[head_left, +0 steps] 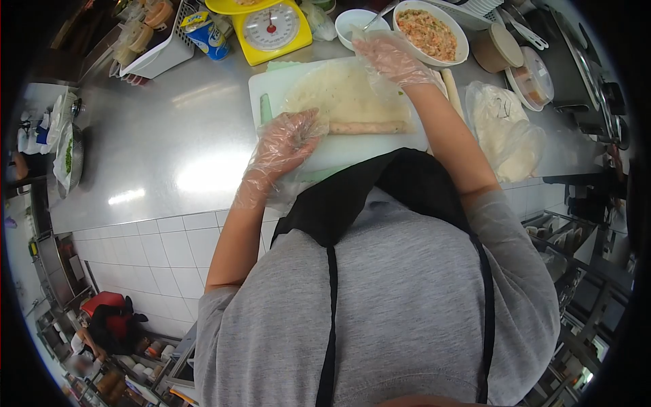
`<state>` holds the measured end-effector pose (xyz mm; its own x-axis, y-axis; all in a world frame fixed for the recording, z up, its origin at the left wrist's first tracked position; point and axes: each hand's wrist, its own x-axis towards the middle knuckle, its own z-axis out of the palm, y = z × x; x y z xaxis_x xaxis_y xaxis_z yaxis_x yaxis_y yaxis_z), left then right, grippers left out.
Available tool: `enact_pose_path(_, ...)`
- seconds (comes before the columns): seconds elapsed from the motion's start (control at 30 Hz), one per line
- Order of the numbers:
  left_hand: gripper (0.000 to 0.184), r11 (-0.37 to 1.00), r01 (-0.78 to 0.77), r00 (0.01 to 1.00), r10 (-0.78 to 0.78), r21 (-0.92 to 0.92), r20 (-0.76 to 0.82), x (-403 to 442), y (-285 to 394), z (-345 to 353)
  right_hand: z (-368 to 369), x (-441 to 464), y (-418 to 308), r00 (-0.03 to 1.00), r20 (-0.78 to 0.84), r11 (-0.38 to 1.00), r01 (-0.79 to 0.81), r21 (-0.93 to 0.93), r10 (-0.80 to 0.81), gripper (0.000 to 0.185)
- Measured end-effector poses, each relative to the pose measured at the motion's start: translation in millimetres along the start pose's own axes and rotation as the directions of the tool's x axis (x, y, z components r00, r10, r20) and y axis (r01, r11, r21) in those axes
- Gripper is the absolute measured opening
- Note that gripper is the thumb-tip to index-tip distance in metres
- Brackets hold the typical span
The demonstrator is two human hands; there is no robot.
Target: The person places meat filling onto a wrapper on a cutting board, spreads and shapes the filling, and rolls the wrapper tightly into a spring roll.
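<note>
A thin pale wrapper sheet (346, 88) lies on a white cutting board (271, 85), with a log of pinkish filling (366, 127) along its near edge. My left hand (288, 139), in a clear plastic glove, rests at the wrapper's left side by the end of the log, fingers loosely bent and apart from the thumb. Also gloved, my right hand (393, 60) is above the far right part of the wrapper. Its fingers stretch toward the rim of a small white bowl (346, 24) with a spoon (381, 13) in it.
A bowl of chopped filling (432, 34) stands at the back right. A pale stick-shaped roll (451, 91) and a plastic bag of wrappers (505, 129) lie right of the board. Behind are a yellow scale (298, 44) and a blue can (207, 37). Another person (85, 342) is at lower left.
</note>
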<state>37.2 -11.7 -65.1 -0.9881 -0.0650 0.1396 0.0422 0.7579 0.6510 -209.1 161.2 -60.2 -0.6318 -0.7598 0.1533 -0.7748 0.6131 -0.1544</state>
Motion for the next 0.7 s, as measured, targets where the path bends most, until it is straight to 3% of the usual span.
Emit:
enact_pose_path(0.03,0.043,1.0,-0.012,1.0,0.012,0.028,-0.004,0,-1,-1,0,3,0,0.994,-0.058,0.991,0.081,-0.109,-0.088,0.053)
enact_pose_path(0.1,0.044,1.0,0.007,1.0,-0.007,-0.004,-0.007,-2,-1,-1,-25,7,-16,0.973,0.177,0.989,-0.149,-0.002,0.147,0.051)
enact_pose_path(0.17,0.044,0.999,0.019,1.0,-0.019,-0.041,-0.001,-3,-1,0,-37,-3,-24,0.98,0.163,0.992,-0.123,0.034,0.116,0.049)
enact_pose_path(0.23,0.044,0.997,-0.072,0.997,0.073,0.038,-0.019,-2,-1,-1,-47,-9,-29,0.986,0.14,0.992,-0.104,0.069,0.093,0.047)
enact_pose_path(0.33,0.045,0.98,-0.123,0.984,0.141,0.154,-0.112,1,-6,3,-27,-15,-33,0.925,0.188,0.9,-0.368,0.232,0.33,0.039)
enact_pose_path(0.37,0.045,0.98,-0.127,0.984,0.144,0.15,-0.107,2,-6,3,14,-25,-24,0.989,-0.151,0.968,0.038,0.247,-0.001,0.037)
enact_pose_path(0.4,0.046,0.987,-0.109,0.987,0.121,0.117,-0.103,2,-6,3,36,-32,-19,0.827,-0.457,0.898,0.423,0.123,-0.328,0.035)
enact_pose_path(0.43,0.046,0.992,-0.091,0.99,0.099,0.086,-0.099,4,-7,3,33,-35,-31,0.829,-0.457,0.901,0.416,0.12,-0.321,0.035)
enact_pose_path(0.5,0.049,0.991,-0.108,0.987,0.117,0.084,-0.109,3,-11,7,23,-42,-69,0.965,0.025,0.964,0.263,-0.029,-0.262,0.033)
enact_pose_path(0.7,0.049,0.995,-0.074,0.99,0.082,0.069,-0.115,0,-12,8,24,-76,-14,0.947,-0.223,0.965,0.253,0.067,-0.233,0.037)
